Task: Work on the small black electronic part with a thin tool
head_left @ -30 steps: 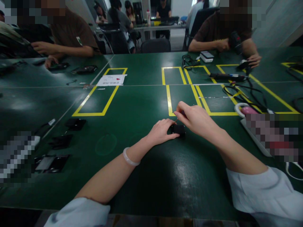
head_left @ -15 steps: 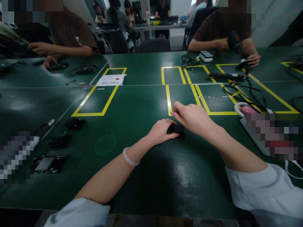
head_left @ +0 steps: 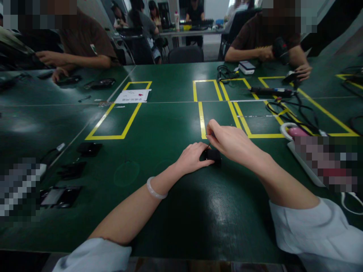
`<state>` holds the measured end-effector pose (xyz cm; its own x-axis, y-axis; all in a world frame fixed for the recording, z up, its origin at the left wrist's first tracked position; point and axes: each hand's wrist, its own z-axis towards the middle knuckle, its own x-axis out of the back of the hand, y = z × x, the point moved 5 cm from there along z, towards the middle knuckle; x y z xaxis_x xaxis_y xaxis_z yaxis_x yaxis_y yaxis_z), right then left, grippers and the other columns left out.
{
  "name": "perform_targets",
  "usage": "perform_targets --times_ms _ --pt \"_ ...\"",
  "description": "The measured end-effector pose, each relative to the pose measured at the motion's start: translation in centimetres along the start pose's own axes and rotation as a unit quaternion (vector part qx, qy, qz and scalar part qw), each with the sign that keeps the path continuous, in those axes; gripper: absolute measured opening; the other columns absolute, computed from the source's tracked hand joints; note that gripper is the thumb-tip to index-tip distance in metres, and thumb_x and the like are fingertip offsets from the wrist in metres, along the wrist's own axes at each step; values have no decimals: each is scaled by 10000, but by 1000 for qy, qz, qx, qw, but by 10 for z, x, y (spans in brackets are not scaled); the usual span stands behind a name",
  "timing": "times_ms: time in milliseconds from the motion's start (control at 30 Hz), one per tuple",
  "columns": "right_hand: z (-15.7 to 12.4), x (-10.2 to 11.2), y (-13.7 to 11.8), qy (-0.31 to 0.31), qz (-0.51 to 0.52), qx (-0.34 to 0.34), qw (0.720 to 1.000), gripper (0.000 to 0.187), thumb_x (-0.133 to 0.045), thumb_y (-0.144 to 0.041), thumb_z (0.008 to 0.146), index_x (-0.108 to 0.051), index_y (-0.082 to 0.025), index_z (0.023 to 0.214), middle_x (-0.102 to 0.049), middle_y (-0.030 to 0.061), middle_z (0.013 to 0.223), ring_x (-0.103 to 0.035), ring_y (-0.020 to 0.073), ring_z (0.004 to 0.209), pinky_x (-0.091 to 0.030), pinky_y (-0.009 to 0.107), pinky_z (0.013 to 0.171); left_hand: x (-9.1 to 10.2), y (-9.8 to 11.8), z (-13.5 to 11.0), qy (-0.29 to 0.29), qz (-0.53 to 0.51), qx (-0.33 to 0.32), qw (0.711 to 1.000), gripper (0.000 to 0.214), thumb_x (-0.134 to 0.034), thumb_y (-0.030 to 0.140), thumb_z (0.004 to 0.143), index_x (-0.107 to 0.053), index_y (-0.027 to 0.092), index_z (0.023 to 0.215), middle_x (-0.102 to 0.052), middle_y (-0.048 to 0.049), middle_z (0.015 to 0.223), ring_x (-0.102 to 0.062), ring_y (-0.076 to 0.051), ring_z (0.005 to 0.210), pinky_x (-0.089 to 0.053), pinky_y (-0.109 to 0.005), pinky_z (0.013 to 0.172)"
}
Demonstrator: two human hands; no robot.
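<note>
A small black box-shaped part (head_left: 214, 155) rests on the green table (head_left: 159, 226) in front of me. My left hand (head_left: 193, 158) grips it from the left, thumb on the near side and fingers on the far side. Above it, my right hand (head_left: 227, 138) pinches a thin dark tool (head_left: 209, 145), whose lower end reaches down to the black part. The tool's kind is too small to tell, and its upper end is hidden by the fingers.
Several black parts (head_left: 70, 170) lie at the left. Yellow tape outlines (head_left: 133, 117) and a white paper label (head_left: 133, 96) mark the table. On the right are a pen-shaped black tool (head_left: 270, 91), cables (head_left: 303, 109) and a pink object (head_left: 297, 131). Two co-workers sit across.
My right hand has shifted very slightly, still pinching the thin tool over the black part. The left hand keeps its hold.
</note>
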<state>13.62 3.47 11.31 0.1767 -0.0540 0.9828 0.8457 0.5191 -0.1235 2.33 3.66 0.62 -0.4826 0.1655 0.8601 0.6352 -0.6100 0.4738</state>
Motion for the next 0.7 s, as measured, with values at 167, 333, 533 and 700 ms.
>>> perform_targets --times_ms 167,333,533,700 --pt "-2 2 -2 11 -28 3 1000 208 -375 -369 951 -493 -205 1003 -684 48 823 -596 184 672 -235 277 538 0 1 2 1 -8 7 1000 516 -615 517 840 -507 187 1222 -615 -101 1206 -586 -289 1091 -463 -438 936" --pt "1 -1 0 14 -53 -9 998 222 -340 -347 967 -491 -198 1031 -678 48 783 -593 185 641 -217 278 532 1 2 2 2 -12 2 1000 516 -619 511 838 -505 194 1228 -604 -101 1230 -576 -288 1119 -457 -441 945" --pt "-1 1 -2 24 -50 4 998 221 -341 -344 967 -496 -195 1020 -681 50 813 -604 189 668 -238 280 544 1 3 2 4 -12 -3 1000 498 -614 510 843 -522 169 1194 -616 -111 1211 -577 -289 1118 -461 -437 946" --pt "0 0 -3 22 -79 4 997 231 -349 -346 964 -515 -194 1016 -687 56 770 -606 199 652 -229 292 557 1 3 3 -4 -11 1 1000 485 -624 500 837 -526 182 1191 -619 -107 1209 -576 -297 1129 -463 -448 949"
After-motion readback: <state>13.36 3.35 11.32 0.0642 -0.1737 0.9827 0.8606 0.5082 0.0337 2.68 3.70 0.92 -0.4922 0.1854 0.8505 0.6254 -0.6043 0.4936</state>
